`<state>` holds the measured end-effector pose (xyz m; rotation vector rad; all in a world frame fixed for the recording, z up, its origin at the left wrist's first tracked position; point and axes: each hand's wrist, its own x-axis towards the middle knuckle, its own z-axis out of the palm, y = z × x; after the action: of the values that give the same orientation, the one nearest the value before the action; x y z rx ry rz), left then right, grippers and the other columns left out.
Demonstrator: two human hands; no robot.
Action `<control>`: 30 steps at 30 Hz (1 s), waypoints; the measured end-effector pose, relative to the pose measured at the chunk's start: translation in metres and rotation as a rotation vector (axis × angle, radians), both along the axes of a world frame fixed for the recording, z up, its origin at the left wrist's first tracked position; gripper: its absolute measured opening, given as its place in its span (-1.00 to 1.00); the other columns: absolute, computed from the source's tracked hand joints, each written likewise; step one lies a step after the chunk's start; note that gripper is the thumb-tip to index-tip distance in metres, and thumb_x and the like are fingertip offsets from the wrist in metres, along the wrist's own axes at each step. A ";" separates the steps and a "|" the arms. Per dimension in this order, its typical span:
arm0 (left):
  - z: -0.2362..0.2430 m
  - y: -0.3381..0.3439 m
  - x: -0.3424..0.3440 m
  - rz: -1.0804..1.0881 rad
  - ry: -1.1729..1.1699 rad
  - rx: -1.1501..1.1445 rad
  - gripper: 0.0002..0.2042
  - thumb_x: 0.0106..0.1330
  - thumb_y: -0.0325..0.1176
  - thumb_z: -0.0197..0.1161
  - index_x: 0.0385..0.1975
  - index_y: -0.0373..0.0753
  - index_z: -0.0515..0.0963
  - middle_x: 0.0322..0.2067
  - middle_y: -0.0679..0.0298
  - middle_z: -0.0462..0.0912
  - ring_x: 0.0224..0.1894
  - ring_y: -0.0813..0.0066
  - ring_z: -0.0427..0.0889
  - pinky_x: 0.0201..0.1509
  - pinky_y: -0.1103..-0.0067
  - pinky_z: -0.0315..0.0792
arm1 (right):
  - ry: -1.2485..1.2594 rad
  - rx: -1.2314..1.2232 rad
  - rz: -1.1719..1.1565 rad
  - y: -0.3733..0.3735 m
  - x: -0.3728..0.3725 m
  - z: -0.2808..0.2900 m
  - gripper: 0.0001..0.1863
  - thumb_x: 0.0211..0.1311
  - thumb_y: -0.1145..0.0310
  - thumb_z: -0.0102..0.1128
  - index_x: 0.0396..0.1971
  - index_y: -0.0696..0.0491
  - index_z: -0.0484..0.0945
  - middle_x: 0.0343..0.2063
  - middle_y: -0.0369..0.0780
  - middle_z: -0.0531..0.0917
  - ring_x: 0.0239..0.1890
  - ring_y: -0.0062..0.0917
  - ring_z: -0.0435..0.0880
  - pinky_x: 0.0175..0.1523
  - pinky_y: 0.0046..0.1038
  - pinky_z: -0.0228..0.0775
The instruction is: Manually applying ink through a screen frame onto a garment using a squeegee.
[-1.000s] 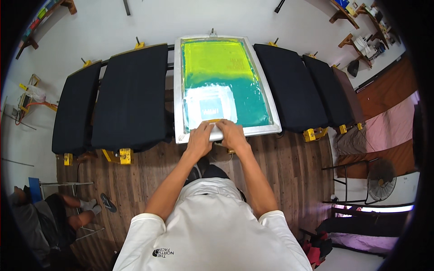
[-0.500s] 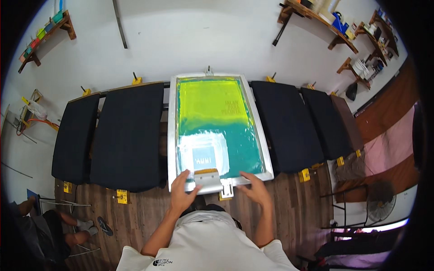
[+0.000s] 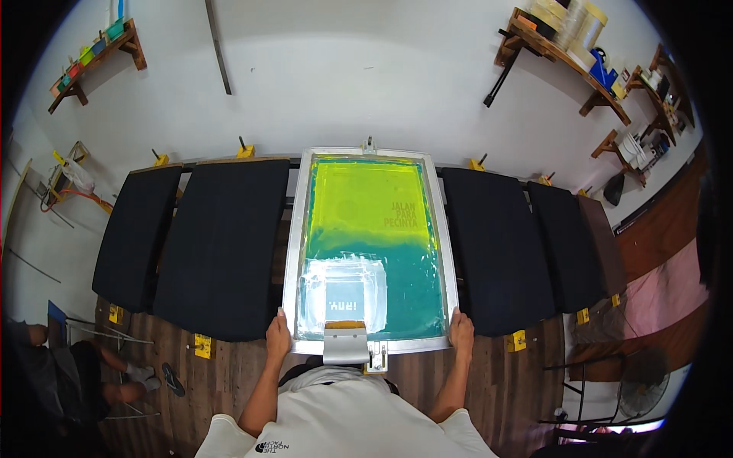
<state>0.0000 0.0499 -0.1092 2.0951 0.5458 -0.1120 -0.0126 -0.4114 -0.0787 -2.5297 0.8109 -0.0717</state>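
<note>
A silkscreen frame [image 3: 295,252] with a pale metal rim lies lengthwise before me. Its mesh is yellow-green at the far half and teal at the near half, with dark lettering and a whitish patch near the left. My left hand [image 3: 279,334] grips the frame's near left side, thumb on top and fingers mostly under or outside the rim. On the opposite side my right hand [image 3: 460,333] holds the rim the same way. Between them a metal squeegee [image 3: 345,349] with a brownish blade rests across the near edge, touched by neither hand. Beside it sits a metal bracket [image 3: 378,357].
Black fabric-covered boards [image 3: 221,252] flank the frame on both sides, with yellow clamps [image 3: 202,346] at their ends. Wall shelves [image 3: 565,53] carry tubs and tape rolls. A seated person's legs [image 3: 126,382] show at lower left; a fan [image 3: 643,385] stands at lower right.
Both hands have left the near edge, the left one from beside the squeegee, and moved outward onto the frame's sides. The whole scene sits lower in the picture.
</note>
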 end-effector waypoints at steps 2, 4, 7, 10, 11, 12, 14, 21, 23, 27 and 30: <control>-0.008 0.003 -0.002 0.024 0.024 -0.035 -0.32 0.53 0.10 -0.32 -0.05 -0.47 0.55 -0.18 -0.29 0.61 -0.03 -0.24 0.56 0.13 0.21 0.37 | 0.026 0.055 0.015 0.005 0.003 -0.003 -0.38 0.50 -0.05 -0.27 -0.19 0.29 0.53 -0.23 0.25 0.60 -0.07 0.20 0.52 0.06 0.01 0.35; 0.006 -0.003 0.001 -0.010 0.068 0.028 -0.25 0.53 0.15 -0.41 -0.06 -0.49 0.56 -0.11 -0.31 0.59 0.04 -0.27 0.53 0.15 0.19 0.36 | 0.028 0.098 -0.087 0.015 0.007 0.004 -0.31 0.51 -0.08 -0.36 -0.24 0.31 0.51 -0.24 0.28 0.59 -0.04 0.23 0.51 0.06 0.04 0.33; 0.006 -0.002 0.004 -0.006 0.106 0.023 -0.23 0.52 0.17 -0.43 -0.04 -0.49 0.56 -0.10 -0.31 0.59 0.08 -0.28 0.51 0.17 0.20 0.36 | 0.103 0.115 -0.072 0.013 0.012 0.008 -0.30 0.50 -0.12 -0.37 -0.18 0.27 0.53 -0.16 0.24 0.61 0.01 0.18 0.54 0.10 0.02 0.37; 0.016 -0.006 0.004 -0.003 0.111 0.039 -0.21 0.52 0.17 -0.45 -0.05 -0.51 0.56 -0.12 -0.32 0.60 0.07 -0.28 0.52 0.17 0.19 0.36 | 0.125 0.123 -0.054 0.009 0.017 0.006 -0.26 0.50 -0.13 -0.43 -0.15 0.28 0.56 -0.14 0.24 0.60 0.02 0.18 0.53 0.12 0.02 0.37; 0.014 -0.007 0.006 -0.003 0.111 0.038 -0.21 0.52 0.17 -0.45 -0.05 -0.51 0.56 -0.12 -0.32 0.60 0.07 -0.28 0.52 0.17 0.19 0.36 | 0.125 0.122 -0.054 0.007 0.018 0.006 -0.26 0.50 -0.13 -0.43 -0.15 0.28 0.56 -0.14 0.24 0.60 0.02 0.18 0.53 0.12 0.02 0.37; 0.011 -0.006 0.006 -0.002 0.100 0.038 -0.21 0.52 0.17 -0.45 -0.06 -0.51 0.56 -0.12 -0.32 0.60 0.06 -0.29 0.52 0.17 0.19 0.36 | 0.153 0.145 -0.062 0.007 0.019 0.009 -0.24 0.50 -0.14 -0.46 -0.11 0.27 0.56 -0.12 0.23 0.60 0.04 0.17 0.52 0.14 0.02 0.36; 0.009 -0.004 0.005 0.001 0.091 0.037 -0.21 0.52 0.17 -0.45 -0.06 -0.51 0.56 -0.12 -0.33 0.60 0.05 -0.29 0.52 0.17 0.18 0.37 | 0.183 0.166 -0.067 0.007 0.021 0.015 -0.22 0.49 -0.15 -0.50 -0.07 0.27 0.57 -0.10 0.23 0.59 0.07 0.16 0.51 0.16 0.02 0.35; 0.022 -0.003 0.005 -0.008 0.132 0.069 -0.19 0.51 0.19 -0.47 -0.06 -0.51 0.56 -0.11 -0.33 0.59 0.07 -0.31 0.51 0.17 0.18 0.37 | 0.331 0.182 -0.043 0.004 0.025 0.037 -0.18 0.49 -0.15 -0.57 -0.02 0.27 0.57 -0.04 0.26 0.56 0.13 0.15 0.46 0.24 -0.03 0.31; 0.034 -0.007 0.007 -0.016 0.140 0.077 -0.18 0.50 0.20 -0.47 -0.04 -0.52 0.56 -0.10 -0.33 0.59 0.08 -0.30 0.51 0.19 0.18 0.36 | 0.334 0.183 -0.047 0.000 0.025 0.035 -0.17 0.50 -0.15 -0.58 -0.02 0.28 0.57 -0.04 0.27 0.55 0.13 0.16 0.46 0.24 -0.03 0.31; 0.032 -0.005 0.006 -0.012 0.161 0.069 -0.18 0.50 0.20 -0.47 -0.03 -0.52 0.55 -0.10 -0.33 0.59 0.10 -0.29 0.50 0.20 0.19 0.36 | 0.303 0.202 -0.030 0.004 0.026 0.051 -0.16 0.50 -0.15 -0.58 -0.04 0.29 0.58 -0.05 0.26 0.56 0.12 0.16 0.46 0.25 -0.04 0.31; 0.039 -0.007 0.008 -0.012 0.167 0.069 -0.18 0.50 0.20 -0.46 -0.01 -0.53 0.54 -0.09 -0.33 0.59 0.10 -0.28 0.50 0.21 0.19 0.35 | 0.288 0.205 -0.027 0.000 0.027 0.047 -0.17 0.50 -0.14 -0.58 -0.05 0.30 0.58 -0.06 0.25 0.57 0.12 0.16 0.46 0.24 -0.04 0.31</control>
<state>0.0079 0.0430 -0.0701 2.1683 0.6447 -0.2802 0.0145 -0.4109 -0.0318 -2.3637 0.9112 0.3576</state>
